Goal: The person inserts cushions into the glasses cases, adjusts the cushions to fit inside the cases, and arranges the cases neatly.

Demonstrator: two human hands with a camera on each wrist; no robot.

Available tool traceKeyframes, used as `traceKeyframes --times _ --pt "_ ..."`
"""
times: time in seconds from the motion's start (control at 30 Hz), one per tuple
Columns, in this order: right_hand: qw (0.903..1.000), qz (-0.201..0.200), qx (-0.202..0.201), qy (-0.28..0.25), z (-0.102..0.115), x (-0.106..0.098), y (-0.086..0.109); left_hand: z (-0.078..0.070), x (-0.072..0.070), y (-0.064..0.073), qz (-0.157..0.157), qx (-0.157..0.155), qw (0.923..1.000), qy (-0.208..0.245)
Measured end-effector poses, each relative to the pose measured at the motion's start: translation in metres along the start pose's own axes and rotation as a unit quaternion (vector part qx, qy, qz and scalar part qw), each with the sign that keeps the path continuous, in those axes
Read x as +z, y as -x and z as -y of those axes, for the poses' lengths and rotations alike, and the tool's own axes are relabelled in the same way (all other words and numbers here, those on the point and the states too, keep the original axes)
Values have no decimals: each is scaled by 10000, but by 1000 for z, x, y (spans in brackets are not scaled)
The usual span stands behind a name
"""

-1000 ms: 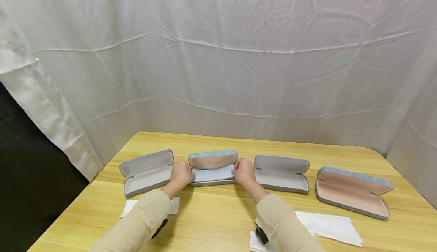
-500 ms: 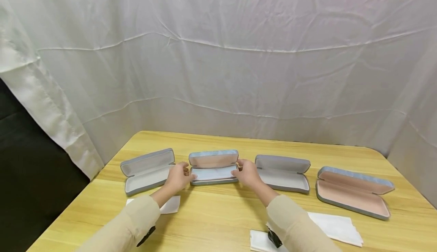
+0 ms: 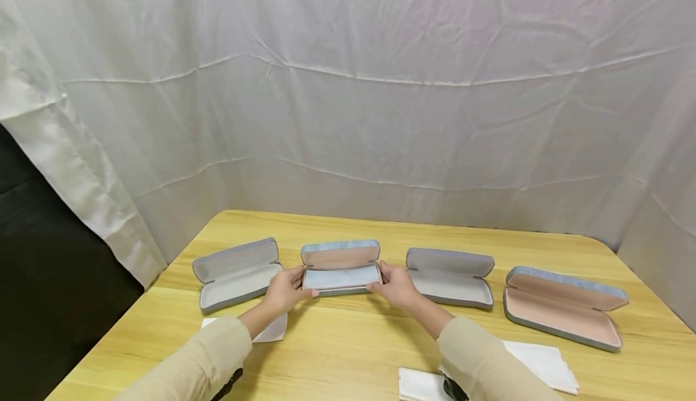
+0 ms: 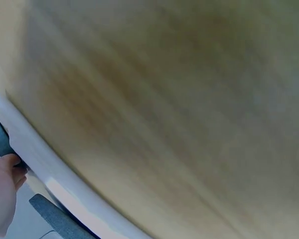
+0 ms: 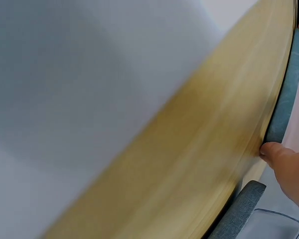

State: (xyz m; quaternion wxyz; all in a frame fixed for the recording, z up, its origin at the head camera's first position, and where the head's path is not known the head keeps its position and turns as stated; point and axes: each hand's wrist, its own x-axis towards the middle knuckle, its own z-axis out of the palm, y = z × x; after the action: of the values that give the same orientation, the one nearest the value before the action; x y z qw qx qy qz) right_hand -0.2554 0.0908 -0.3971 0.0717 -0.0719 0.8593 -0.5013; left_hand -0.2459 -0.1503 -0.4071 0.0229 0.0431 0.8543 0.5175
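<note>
An open blue glasses case [image 3: 340, 246] with a pink lining stands at the middle of the table in the head view. A folded light blue cloth [image 3: 341, 278] lies flat in its bottom half. My left hand [image 3: 281, 292] holds the case's left end, thumb on the front edge. The right end is gripped by my right hand [image 3: 399, 287] in the same way. In the right wrist view, the thumb of my right hand [image 5: 289, 172] is against the corner of the teal-looking case wall [image 5: 285, 102]. The left wrist view catches my left hand [image 4: 2, 194] at the case's edge.
Open grey cases stand to the left [image 3: 239, 289] and right [image 3: 451, 289]. Farther right is another open blue case [image 3: 565, 316] lined in pink. White folded cloths lie in front, at the left [image 3: 274, 328], centre right [image 3: 418, 383] and right [image 3: 544, 365]. A pale curtain [image 3: 348, 117] hangs behind the table.
Both hands have let go of the cloth's ends and moved outward and down to the ends of the case, which they now hold. The cloth lies flatter inside.
</note>
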Motion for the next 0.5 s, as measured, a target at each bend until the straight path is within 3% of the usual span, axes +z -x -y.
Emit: traceKeyframes --times 0.5 --pt "9987 230 -378 -236 -6 -3 13 4 5 12 29 151 9993 338"
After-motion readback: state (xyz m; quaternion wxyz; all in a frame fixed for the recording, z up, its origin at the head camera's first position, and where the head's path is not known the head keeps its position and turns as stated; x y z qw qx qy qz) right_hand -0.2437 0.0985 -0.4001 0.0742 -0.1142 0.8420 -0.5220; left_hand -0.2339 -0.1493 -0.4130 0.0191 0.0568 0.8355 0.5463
